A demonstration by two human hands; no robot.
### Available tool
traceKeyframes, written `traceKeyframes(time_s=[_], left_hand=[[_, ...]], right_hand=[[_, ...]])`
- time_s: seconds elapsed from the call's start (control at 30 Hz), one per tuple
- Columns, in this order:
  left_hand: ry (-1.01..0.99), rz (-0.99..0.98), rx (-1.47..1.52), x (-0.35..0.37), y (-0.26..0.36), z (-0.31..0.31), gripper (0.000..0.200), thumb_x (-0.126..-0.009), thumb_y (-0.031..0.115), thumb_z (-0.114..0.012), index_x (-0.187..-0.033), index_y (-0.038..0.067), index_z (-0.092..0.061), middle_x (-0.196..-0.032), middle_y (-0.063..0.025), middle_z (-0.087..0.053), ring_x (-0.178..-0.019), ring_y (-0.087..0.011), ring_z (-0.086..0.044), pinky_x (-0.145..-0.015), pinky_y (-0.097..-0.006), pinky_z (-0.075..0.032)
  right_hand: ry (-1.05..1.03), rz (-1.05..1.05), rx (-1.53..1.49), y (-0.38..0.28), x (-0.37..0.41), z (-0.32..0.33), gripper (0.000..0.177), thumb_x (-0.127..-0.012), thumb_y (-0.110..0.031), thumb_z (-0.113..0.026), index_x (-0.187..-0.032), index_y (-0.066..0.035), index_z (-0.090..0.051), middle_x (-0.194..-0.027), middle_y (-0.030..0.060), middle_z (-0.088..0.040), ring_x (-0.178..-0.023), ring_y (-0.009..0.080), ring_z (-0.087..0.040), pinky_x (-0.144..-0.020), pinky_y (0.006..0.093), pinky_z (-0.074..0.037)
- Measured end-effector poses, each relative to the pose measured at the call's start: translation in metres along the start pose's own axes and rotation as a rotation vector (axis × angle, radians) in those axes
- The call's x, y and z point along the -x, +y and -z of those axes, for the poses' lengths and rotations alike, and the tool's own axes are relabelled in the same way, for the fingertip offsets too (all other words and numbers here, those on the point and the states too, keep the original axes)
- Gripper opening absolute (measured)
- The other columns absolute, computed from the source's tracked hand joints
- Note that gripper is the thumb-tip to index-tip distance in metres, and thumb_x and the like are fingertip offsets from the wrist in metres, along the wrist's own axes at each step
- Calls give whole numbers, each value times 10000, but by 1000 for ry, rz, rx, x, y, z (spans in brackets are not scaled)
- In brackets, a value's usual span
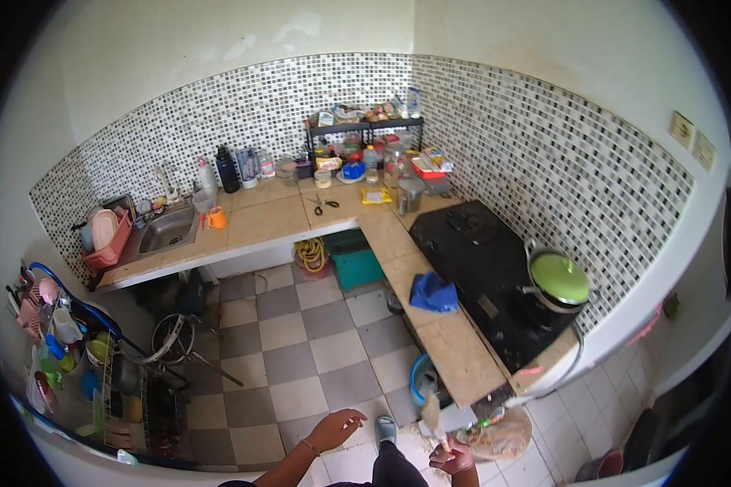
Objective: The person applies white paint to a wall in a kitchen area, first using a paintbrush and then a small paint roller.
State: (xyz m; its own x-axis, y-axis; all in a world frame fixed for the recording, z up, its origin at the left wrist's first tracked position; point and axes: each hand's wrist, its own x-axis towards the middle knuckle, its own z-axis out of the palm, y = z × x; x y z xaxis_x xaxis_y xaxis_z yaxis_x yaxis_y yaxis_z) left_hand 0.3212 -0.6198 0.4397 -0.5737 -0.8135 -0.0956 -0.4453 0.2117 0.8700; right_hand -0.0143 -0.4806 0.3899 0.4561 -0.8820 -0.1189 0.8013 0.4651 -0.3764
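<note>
My left hand [337, 430] hangs over the tiled floor at the bottom centre, holding nothing, its fingers stretched forward and a little apart. To the right, my right hand [453, 457] is closed round the pale handle of a tan, brush-like tool [433, 415]. Its tan end points up and away from me; the exact kind is hard to make out. Just beyond the tool stands a blue-rimmed bucket [418, 380], partly under the counter. Beside my right hand lies a brownish plastic bag [503, 434] on the floor.
A tiled L-shaped counter [268, 221] carries a black stove [483, 268] with a green-lidded pot [560, 278], a blue cloth [433, 292], scissors [325, 206] and a sink [168, 232]. A dish rack [126, 390] stands at left. A teal bin [357, 265] sits below the counter.
</note>
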Motion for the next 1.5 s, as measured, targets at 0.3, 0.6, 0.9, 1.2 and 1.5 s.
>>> traceKeyframes(time_s=[0.3,0.6,0.9,1.2,1.5], left_hand=[[177,95,22,-123,13,97,252,-967,114,-592,-1206,63,-655,-1098,-112,-702,-994,-242,-680,-884,-354,-536],[400,276,-32,-188,-63,204,255,-957,140,-589,-1189,77,-673,-1095,-127,-709,-966,-254,-689,-877,-358,-543],[328,263,-153,-334,-125,393,252,-954,141,-582,-1185,88,-668,-1093,-123,-702,-933,-259,-688,-841,-354,-547],[360,-17,-114,-498,-114,542,256,-937,49,-605,-1190,39,-644,-1082,-127,-685,-1006,-236,-680,-874,-343,-533],[457,-50,-283,-640,-127,647,266,-892,76,-648,-1156,40,-656,-1107,-151,-652,-1069,-305,-624,-948,-391,-485]], right_hand=[[-278,-373,122,-169,-240,-36,492,-955,-245,-677,-1357,-101,-432,-699,-12,-453,-576,82,-413,-554,263,-360],[-326,-146,73,-235,-476,-78,337,-985,-188,-610,-1281,-229,-454,-905,77,-516,-557,108,-400,-475,233,-324],[120,135,275,-274,-658,-100,109,-1044,-311,-552,-1045,-224,-487,-834,86,-576,-503,115,-388,-462,266,-301],[149,406,479,-403,-803,-173,200,-1014,-155,-601,-1193,-185,-515,-846,76,-609,-476,83,-391,-446,234,-299],[151,885,1124,-569,-1014,-231,300,-992,-89,-620,-1291,-92,-589,-800,-34,-553,-586,15,-464,-477,184,-341]])
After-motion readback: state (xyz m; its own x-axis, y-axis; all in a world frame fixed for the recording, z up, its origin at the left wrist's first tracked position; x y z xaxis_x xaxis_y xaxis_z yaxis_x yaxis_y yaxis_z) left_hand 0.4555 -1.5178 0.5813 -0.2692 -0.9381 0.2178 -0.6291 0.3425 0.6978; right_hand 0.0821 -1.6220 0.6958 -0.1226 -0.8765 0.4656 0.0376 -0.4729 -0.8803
